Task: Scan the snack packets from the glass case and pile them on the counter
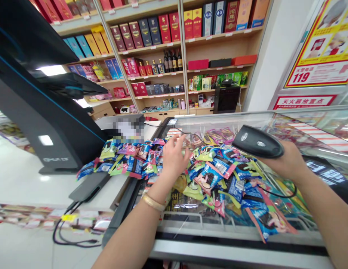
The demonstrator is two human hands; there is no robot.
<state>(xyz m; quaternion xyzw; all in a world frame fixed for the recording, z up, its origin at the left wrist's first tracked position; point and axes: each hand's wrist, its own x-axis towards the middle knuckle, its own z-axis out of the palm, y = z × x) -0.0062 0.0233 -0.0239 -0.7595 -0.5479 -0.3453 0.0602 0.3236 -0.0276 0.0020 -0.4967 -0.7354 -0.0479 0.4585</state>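
Glossy blue, pink and green packets (210,177): heaped from white counter (19,160) onto glass-topped case (235,252). Left hand (175,158): fingers spread, contact unclear. Right hand (290,162): wrapped around black scanner (258,142). Behind: wooden shelves (218,48), boxes (164,28), bottles (170,61).

Two hands (175,155), one scanner (253,144), one bracelet (153,203); overlapping snack packets (209,177), perhaps over twenty.

The left hand (175,155) spreads loosely while the right hand (288,158) grips.
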